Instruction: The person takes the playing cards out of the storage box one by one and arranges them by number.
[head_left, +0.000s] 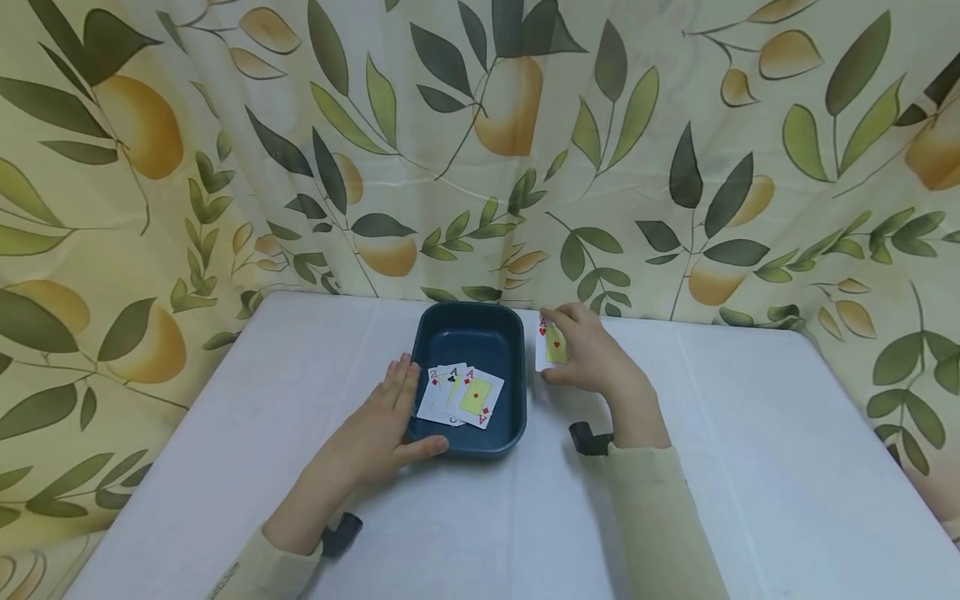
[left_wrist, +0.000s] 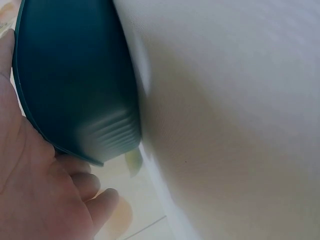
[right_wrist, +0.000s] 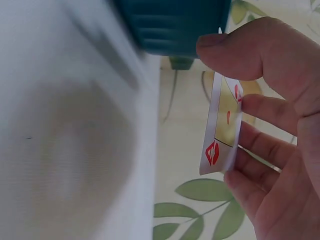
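Observation:
A dark teal tray (head_left: 504,333) stands on the white table (head_left: 712,467), near its far edge. Three playing cards (head_left: 461,395) lie face up in its near left corner. My left hand (head_left: 381,425) grips the tray's near left rim, thumb along the front edge; the left wrist view shows my palm (left_wrist: 30,190) against the tray's outer wall (left_wrist: 75,75). Just right of the tray, my right hand (head_left: 583,354) pinches an ace of hearts (head_left: 553,343) between thumb and fingers, a little above the table. The right wrist view shows that card (right_wrist: 222,125) edge-on in my fingers.
A leaf-and-fruit patterned curtain (head_left: 480,142) hangs close behind the table's far edge. White tabletop stretches to the left, right and front of the tray. Black wrist camera mounts (head_left: 588,439) sit on both forearms.

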